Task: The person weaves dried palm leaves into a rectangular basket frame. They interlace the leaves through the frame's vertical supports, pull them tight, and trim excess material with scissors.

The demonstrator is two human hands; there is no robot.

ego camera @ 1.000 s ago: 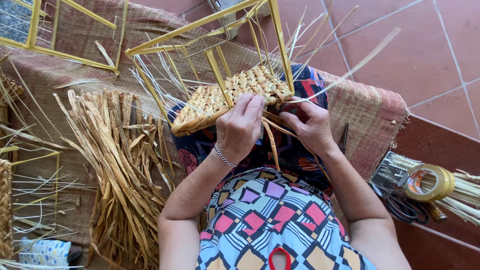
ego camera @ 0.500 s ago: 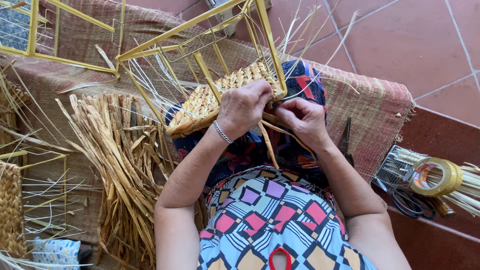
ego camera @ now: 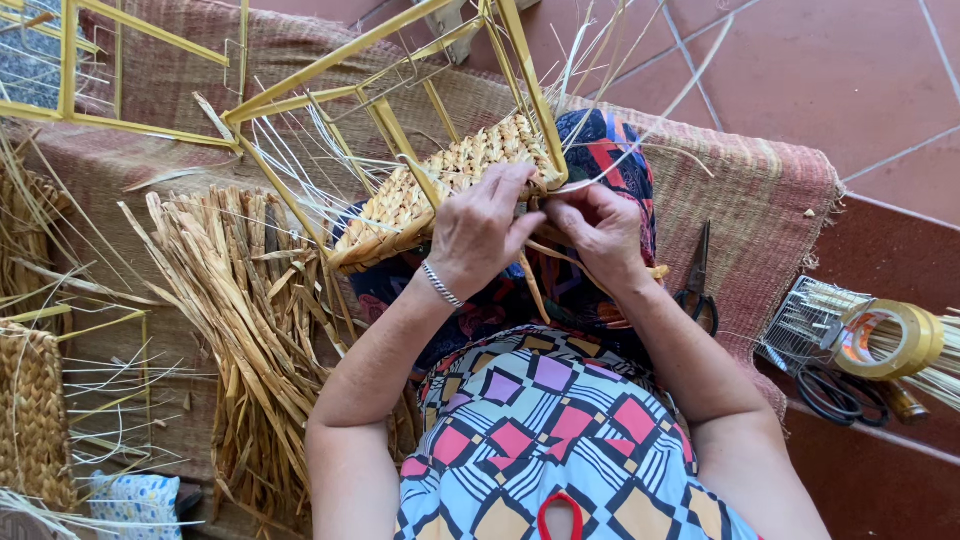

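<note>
Left hand [ego camera: 480, 232]: fingers curled on woven panel [ego camera: 440, 185] | right hand [ego camera: 603, 232]: fingers pinching straw strand [ego camera: 532, 290]

Looked like a home craft spot set up on a floor, not a proper workshop. Terracotta floor tiles [ego camera: 830, 90] underfoot, covered by a worn woven mat [ego camera: 760, 200]. Bundles of dried straw [ego camera: 250, 330] heaped alongside, yellow wire frames [ego camera: 130, 70] scattered about, scissors [ego camera: 697, 280] and a roll of tape [ego camera: 890, 340] lying near, a finished woven panel [ego camera: 35, 410] at the edge.
</note>
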